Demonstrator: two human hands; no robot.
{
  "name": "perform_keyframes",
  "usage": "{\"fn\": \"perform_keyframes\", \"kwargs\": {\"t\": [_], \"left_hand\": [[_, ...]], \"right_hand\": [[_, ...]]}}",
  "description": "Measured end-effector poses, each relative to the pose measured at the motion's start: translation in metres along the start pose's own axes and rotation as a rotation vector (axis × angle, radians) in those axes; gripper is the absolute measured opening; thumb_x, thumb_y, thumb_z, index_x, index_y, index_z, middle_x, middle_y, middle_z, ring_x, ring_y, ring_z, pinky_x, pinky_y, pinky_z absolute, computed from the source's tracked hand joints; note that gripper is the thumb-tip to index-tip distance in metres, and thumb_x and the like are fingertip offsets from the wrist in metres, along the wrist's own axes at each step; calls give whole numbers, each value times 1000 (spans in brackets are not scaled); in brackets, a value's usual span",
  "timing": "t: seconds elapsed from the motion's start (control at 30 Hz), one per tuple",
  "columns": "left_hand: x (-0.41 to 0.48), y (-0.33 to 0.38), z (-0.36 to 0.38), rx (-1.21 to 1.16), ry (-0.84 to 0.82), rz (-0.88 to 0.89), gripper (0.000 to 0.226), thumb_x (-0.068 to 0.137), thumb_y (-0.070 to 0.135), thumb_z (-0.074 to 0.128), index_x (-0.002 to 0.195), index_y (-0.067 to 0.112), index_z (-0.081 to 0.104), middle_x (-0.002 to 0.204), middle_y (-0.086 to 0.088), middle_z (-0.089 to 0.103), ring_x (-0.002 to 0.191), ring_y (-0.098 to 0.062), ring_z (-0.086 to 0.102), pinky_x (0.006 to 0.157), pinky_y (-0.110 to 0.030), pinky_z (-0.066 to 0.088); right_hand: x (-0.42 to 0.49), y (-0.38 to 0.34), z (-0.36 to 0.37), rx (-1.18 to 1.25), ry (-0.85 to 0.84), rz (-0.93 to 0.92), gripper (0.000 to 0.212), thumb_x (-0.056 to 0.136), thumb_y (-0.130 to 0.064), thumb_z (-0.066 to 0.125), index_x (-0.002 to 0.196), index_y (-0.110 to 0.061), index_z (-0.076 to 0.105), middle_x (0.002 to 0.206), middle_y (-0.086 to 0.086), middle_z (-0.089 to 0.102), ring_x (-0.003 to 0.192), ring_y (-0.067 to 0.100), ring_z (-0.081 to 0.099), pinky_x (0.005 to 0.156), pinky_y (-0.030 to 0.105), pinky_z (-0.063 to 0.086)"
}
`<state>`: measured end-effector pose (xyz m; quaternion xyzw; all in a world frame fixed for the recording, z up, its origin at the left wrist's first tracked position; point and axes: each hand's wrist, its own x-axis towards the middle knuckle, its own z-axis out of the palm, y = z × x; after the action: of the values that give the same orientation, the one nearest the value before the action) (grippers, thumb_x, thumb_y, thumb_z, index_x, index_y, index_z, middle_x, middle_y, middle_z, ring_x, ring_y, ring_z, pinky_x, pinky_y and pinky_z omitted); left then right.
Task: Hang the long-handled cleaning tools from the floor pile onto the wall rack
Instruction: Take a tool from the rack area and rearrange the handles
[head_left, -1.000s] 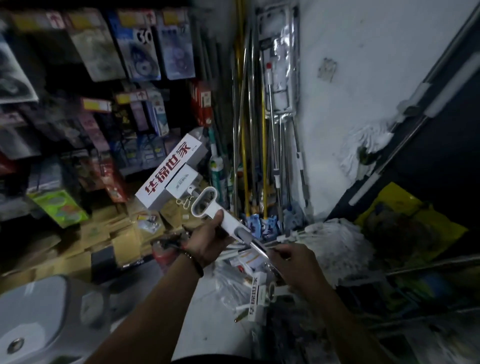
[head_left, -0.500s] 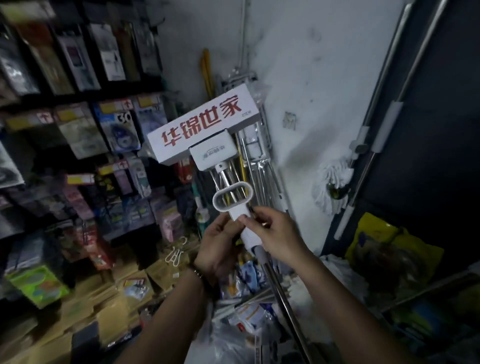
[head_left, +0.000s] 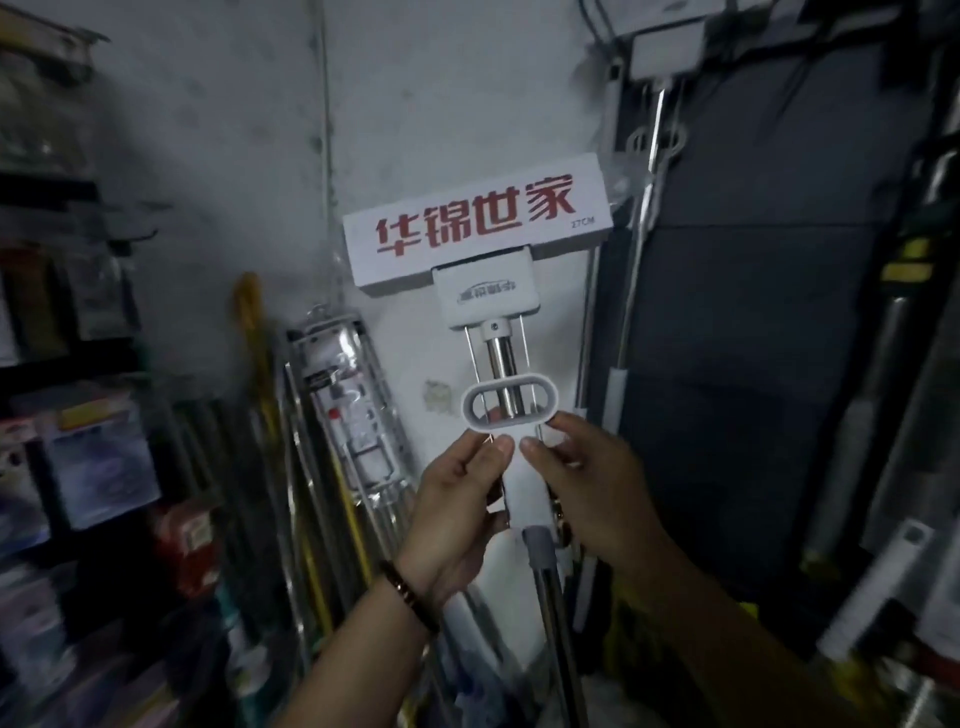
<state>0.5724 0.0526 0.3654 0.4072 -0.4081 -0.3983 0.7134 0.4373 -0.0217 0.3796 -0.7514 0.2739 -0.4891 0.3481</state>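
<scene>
Fingers (head_left: 501, 447) of left hand (head_left: 457, 499) and right hand (head_left: 587, 493) curl round the mop (head_left: 527, 493) just below its loop (head_left: 510, 401); its head (head_left: 475, 228) stands well above them. Being top-heavy, it could tip sideways if either grip loosens.

- The rough whitish plaster wall (head_left: 426, 104) fills the middle, dimly lit.
- A thin pale cable (head_left: 326, 130) runs straight down it.
- On the left stand dark shelves of packaged goods (head_left: 78, 441), blurred.
- On the right a dark grey flat panel (head_left: 753, 312) meets the wall, with a small white box (head_left: 665, 49) above it.
</scene>
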Motion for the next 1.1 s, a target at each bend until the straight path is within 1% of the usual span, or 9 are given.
{"fn": "perform_keyframes", "kwargs": {"t": [0.17, 0.27, 0.4, 0.6, 0.77, 0.83, 0.9, 1.03, 1.1], "left_hand": [[56, 46, 20, -47, -175, 20, 26, 104, 24, 58, 127, 24, 72, 116, -13, 75, 95, -30, 65, 90, -55, 45], [82, 73, 35, -66, -272, 28, 28, 107, 20, 54, 128, 22, 72, 111, -9, 78, 82, -22, 74, 76, -41, 60], [113, 115, 49, -70, -358, 73, 27, 107, 21, 54, 125, 22, 74, 117, -11, 78, 95, -26, 76, 77, -40, 60], [154, 179, 82, -119, -445, 171, 26, 106, 18, 56, 126, 17, 72, 112, -7, 79, 81, -16, 77, 60, -31, 60], [193, 219, 108, -108, -491, 217, 25, 104, 24, 60, 126, 20, 72, 118, -10, 77, 97, -27, 73, 90, -56, 58], [210, 233, 119, -113, -488, 237, 25, 105, 23, 59, 126, 17, 71, 107, -9, 78, 82, -21, 74, 75, -45, 65], [226, 244, 130, -113, -465, 251, 25, 106, 21, 56, 126, 13, 70, 100, -8, 77, 68, -14, 72, 57, -29, 61], [266, 250, 149, -131, -442, 253, 24, 107, 20, 56, 123, 11, 70, 115, -16, 77, 102, -31, 75, 80, -44, 65], [285, 247, 155, -130, -424, 246, 25, 107, 19, 56, 125, 8, 69, 116, -17, 77, 109, -36, 73, 79, -44, 64]], "right_hand": [[55, -34, -20, 44, 122, -6, 15, 93, -24, 78, 108, -26, 81, 80, -3, 80, 76, 13, 78, 66, 27, 59], [83, -58, -30, 109, 197, 24, 13, 92, -15, 79, 103, -21, 84, 83, 2, 81, 78, 23, 78, 68, 38, 62], [116, -97, -39, 119, 279, -7, 10, 94, -15, 76, 99, -16, 84, 92, 8, 82, 92, 30, 79, 80, 47, 65], [158, -159, -61, 86, 365, -75, 12, 96, -18, 76, 104, -12, 83, 93, 5, 83, 89, 23, 80, 67, 30, 63], [200, -192, -77, 65, 444, -126, 12, 96, -19, 75, 104, -11, 82, 92, 4, 82, 77, 14, 79, 58, 27, 60], [225, -197, -83, 20, 489, -141, 14, 96, -23, 76, 103, -12, 81, 93, 2, 82, 81, 16, 79, 67, 34, 65], [250, -197, -89, -51, 543, -146, 15, 95, -30, 75, 98, -17, 81, 91, -2, 82, 84, 20, 80, 77, 48, 67], [295, -192, -97, -97, 602, -101, 16, 95, -34, 73, 89, -20, 80, 85, -1, 81, 81, 25, 79, 77, 57, 65], [316, -187, -99, -80, 621, -67, 16, 97, -30, 72, 90, -17, 79, 87, 3, 81, 83, 27, 79, 81, 57, 65]]}}
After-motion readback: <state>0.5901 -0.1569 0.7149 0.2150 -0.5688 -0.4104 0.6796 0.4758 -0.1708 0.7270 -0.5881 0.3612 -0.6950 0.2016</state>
